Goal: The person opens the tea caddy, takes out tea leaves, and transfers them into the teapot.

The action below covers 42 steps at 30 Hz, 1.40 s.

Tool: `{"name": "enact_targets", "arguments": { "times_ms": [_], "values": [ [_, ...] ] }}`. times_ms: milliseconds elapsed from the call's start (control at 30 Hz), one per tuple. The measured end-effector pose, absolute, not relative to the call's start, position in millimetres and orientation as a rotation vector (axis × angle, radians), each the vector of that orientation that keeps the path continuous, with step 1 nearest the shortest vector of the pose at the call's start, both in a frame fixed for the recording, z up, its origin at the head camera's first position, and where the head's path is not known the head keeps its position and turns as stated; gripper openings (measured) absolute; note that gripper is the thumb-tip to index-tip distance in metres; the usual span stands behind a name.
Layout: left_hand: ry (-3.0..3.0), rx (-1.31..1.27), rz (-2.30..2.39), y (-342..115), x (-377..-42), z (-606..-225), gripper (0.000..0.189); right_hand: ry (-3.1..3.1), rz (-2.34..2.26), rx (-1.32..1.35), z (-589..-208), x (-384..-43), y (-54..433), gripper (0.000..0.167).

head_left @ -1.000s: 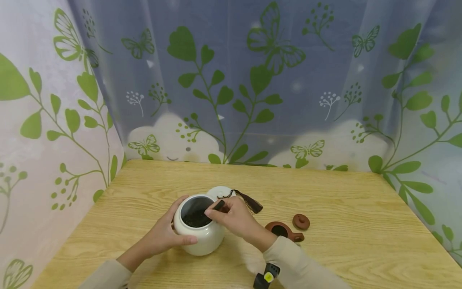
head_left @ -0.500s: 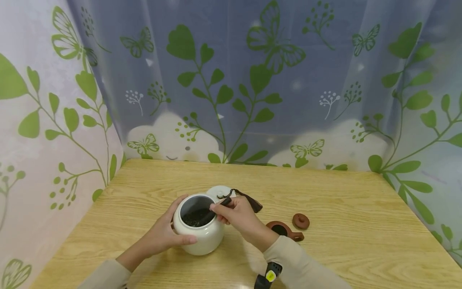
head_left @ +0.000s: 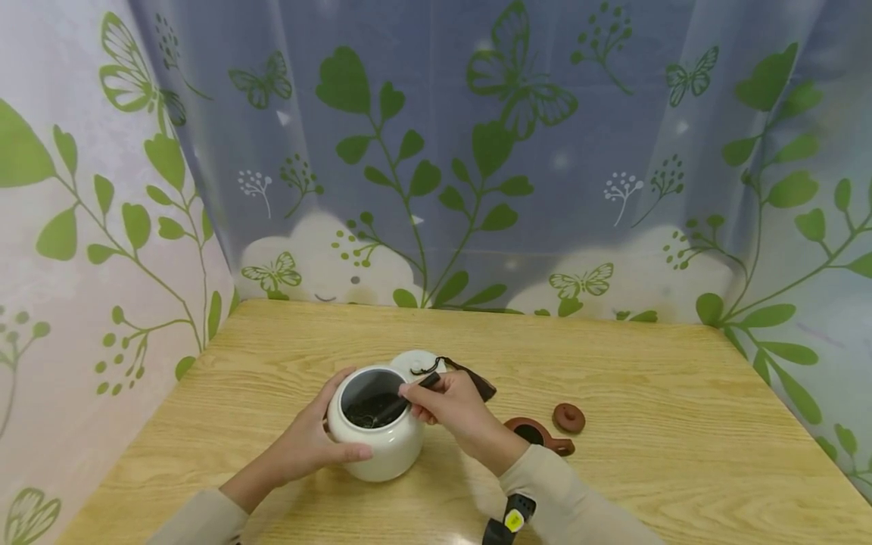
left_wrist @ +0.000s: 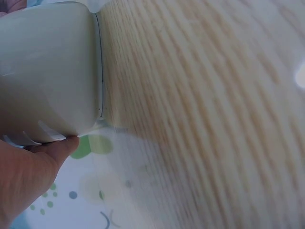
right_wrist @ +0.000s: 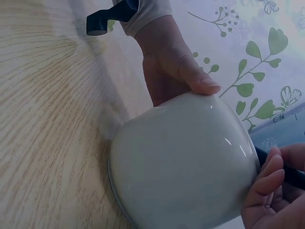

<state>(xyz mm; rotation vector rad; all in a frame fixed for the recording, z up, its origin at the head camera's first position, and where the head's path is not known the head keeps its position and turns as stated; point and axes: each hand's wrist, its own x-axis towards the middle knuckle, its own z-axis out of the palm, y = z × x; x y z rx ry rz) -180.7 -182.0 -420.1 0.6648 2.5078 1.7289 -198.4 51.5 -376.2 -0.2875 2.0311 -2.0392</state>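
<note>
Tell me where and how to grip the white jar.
Grip the white jar round its bulging side, probably from the left, as the left hand does: its wall swells below the rim, and the right hand holds a black tool at the mouth's right.

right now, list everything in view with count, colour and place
jar: 1, white, on table
loose bits: many, dark, inside jar
stick: 1, black, dipped in jar
large lid: 1, white, behind jar
tassel: 1, dark brown, beside large lid
teapot: 1, reddish brown, right of jar
small lid: 1, reddish brown, beside teapot
table: 1, pale wood, under jar
cloth: count unclear, blue, white, green, beyond table
wrist gadgets: 2, mostly black, one per wrist
sleeves: 2, beige, lower foreground
left hand: 1, bare, holding jar
right hand: 1, bare, pinching stick
</note>
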Motion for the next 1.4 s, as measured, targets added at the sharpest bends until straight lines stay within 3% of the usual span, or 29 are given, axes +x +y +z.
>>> {"name": "enact_targets", "arguments": {
  "times_ms": [1400],
  "values": [
    [2.524,0.652,1.728,-182,-180,-422,0.102,1.987,-2.299,-0.091,-360,-204,93,0.022]
  ]
}}
